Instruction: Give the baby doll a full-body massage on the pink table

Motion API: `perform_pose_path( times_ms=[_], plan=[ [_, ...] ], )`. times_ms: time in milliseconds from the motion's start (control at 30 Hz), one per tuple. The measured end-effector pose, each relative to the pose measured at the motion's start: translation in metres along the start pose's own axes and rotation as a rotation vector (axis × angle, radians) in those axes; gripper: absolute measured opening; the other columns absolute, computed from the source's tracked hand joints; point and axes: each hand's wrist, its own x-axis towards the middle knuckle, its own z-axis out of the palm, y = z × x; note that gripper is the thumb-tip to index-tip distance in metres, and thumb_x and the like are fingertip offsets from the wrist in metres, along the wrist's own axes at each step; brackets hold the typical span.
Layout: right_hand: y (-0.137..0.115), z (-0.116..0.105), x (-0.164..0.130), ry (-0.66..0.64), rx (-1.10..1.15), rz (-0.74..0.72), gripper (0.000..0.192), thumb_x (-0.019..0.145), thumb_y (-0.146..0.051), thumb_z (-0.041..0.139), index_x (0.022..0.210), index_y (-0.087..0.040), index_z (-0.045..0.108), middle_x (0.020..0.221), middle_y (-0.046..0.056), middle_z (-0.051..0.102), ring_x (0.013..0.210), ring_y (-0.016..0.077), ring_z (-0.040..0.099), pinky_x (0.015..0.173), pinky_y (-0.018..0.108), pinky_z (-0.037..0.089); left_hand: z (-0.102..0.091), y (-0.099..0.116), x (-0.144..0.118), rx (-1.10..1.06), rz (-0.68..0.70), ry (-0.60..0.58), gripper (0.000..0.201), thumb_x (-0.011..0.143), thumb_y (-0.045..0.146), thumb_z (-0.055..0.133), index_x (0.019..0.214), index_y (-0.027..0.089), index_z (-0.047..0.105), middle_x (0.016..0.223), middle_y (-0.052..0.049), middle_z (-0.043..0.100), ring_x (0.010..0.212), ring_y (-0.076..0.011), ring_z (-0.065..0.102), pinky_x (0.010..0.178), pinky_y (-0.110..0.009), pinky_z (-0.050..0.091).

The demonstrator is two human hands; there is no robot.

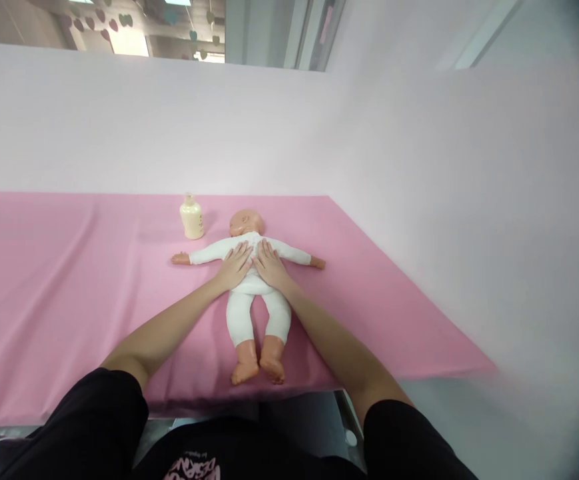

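A baby doll (253, 285) in white clothes lies on a pink cloth, its head toward the wall and its bare feet toward me. Its arms stretch out to both sides, and its head is turned to the left. My left hand (236, 265) rests flat on the left side of the doll's torso, fingers straight. On the torso's right side lies my right hand (270, 265), also flat with the fingers extended. The fingertips of both hands come close together near the doll's upper chest. Neither hand grips anything.
The pink cloth (94, 287) covers the table up to a white wall (169, 127). A pale yellow bottle (192, 219) stands upright left of the doll's head. Above the wall is a window or mirror (184, 33) with hanging heart shapes. Another wall (494, 220) borders the right side.
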Motion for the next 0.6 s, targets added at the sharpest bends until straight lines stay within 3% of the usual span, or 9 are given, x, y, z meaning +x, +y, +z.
perform_pose_path(
  times_ms=[133,233,300,367,467,600],
  plan=[
    [-0.005,-0.003,-0.027,-0.051,-0.022,-0.024,0.076,0.108,-0.049,0.022,0.165,0.002,0.017,0.174,0.024,0.01,0.165,0.0343,0.009,0.132,0.056,0.015,0.002,0.0,0.001,-0.001,-0.028,0.025,0.061,0.109,0.04,0.025,0.165,0.017,0.03,0.174,-0.013,0.018,0.164,-0.0273,0.013,0.132,-0.054,0.017],
    [-0.007,-0.005,-0.044,-0.078,-0.014,-0.165,0.079,0.107,-0.052,0.024,0.167,-0.002,0.011,0.174,0.023,0.01,0.165,0.0322,0.009,0.132,0.058,0.012,-0.001,0.002,0.0,0.011,-0.03,0.012,0.062,0.109,0.036,0.023,0.165,0.013,0.029,0.174,-0.013,0.018,0.164,-0.0278,0.011,0.132,-0.054,0.016],
    [-0.009,-0.008,-0.049,-0.082,0.0,-0.318,0.079,0.107,-0.051,0.026,0.168,-0.005,0.005,0.175,0.02,0.007,0.165,0.0284,0.006,0.133,0.056,0.01,-0.003,0.003,-0.002,0.022,0.039,0.006,0.061,0.108,0.035,0.023,0.164,0.013,0.031,0.174,-0.013,0.023,0.164,-0.0287,0.012,0.133,-0.056,0.014],
    [-0.012,-0.012,-0.047,-0.081,0.001,-0.446,0.078,0.107,-0.05,0.027,0.168,-0.007,0.005,0.176,0.016,0.005,0.166,0.026,0.002,0.134,0.053,0.008,-0.005,0.003,-0.004,0.023,0.195,-0.038,0.06,0.105,0.035,0.029,0.161,0.013,0.04,0.17,-0.013,0.033,0.163,-0.0288,0.021,0.133,-0.054,0.016],
    [-0.017,-0.017,-0.033,-0.075,-0.017,-0.517,0.068,0.107,-0.045,0.027,0.168,-0.016,0.018,0.177,0.009,0.01,0.166,0.0265,0.004,0.134,0.054,0.006,-0.007,0.004,-0.007,-0.002,0.404,-0.116,0.055,0.099,0.034,0.04,0.147,0.015,0.059,0.157,-0.015,0.053,0.152,-0.0299,0.044,0.128,-0.051,0.033],
    [-0.018,-0.018,-0.006,-0.09,0.028,-0.453,0.058,0.109,-0.038,0.02,0.161,-0.027,0.041,0.174,0.001,0.026,0.165,0.0243,0.012,0.134,0.055,0.008,-0.011,0.007,-0.009,-0.019,0.42,-0.11,0.049,0.099,0.032,0.039,0.135,0.015,0.068,0.143,-0.014,0.066,0.136,-0.0306,0.06,0.118,-0.051,0.046]
  ],
)
